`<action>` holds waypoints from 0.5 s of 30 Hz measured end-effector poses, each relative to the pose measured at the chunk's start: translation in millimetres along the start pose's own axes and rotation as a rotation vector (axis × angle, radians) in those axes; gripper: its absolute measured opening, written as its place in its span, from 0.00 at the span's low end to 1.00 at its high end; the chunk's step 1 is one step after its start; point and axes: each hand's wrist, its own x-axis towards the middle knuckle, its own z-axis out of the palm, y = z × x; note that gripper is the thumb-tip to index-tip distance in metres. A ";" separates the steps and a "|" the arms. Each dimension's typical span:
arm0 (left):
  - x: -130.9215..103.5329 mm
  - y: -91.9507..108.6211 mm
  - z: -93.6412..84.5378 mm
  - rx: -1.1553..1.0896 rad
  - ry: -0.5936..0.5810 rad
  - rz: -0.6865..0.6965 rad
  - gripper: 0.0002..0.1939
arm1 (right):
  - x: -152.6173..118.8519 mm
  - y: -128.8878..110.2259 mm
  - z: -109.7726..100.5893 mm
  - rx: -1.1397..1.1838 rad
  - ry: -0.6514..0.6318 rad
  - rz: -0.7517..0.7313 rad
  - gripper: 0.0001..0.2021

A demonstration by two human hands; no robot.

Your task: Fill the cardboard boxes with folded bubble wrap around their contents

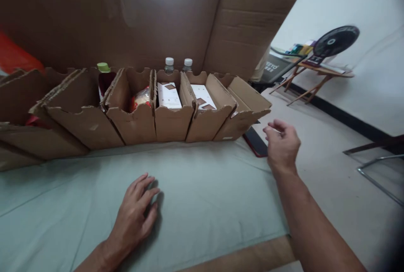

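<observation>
My left hand rests on the pale green cloth, its fingers loosely spread and holding nothing. My right hand is raised at the cloth's right edge, near the rightmost cardboard bin. Its fingers are loosely curled with a gap between them, and I see no object in them. A row of open cardboard bins stands along the far side of the cloth. Two of them hold a white box each, one box left of the other box. Another bin contains a red-and-clear packet.
A tall cardboard panel rises behind the bins. Two white-capped bottles and a green-capped bottle show there. A dark flat object lies beside my right hand. On the right, a black fan stands on a wooden folding table.
</observation>
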 end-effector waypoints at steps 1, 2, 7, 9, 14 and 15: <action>-0.4 0.8 0.5 -0.015 -0.001 -0.006 0.14 | -5.8 -17.3 1.2 0.024 -0.029 -0.044 0.26; -1.2 1.1 1.1 -0.027 0.001 -0.016 0.14 | -11.9 -36.0 5.4 0.046 -0.108 -0.095 0.30; -4.6 -3.0 6.7 -0.064 0.039 -0.062 0.15 | -27.2 -114.4 55.6 -0.266 -0.577 -0.334 0.30; -4.1 -6.0 9.2 -0.073 0.069 -0.075 0.14 | -26.7 -127.5 71.3 -0.432 -0.611 -0.384 0.18; -1.9 -13.7 9.2 -0.074 0.116 -0.153 0.12 | -51.6 -127.0 47.3 -0.441 -0.569 -0.422 0.11; -1.9 -14.9 8.0 -0.083 0.118 -0.168 0.12 | -62.5 -123.6 30.5 -0.427 -0.564 -0.432 0.11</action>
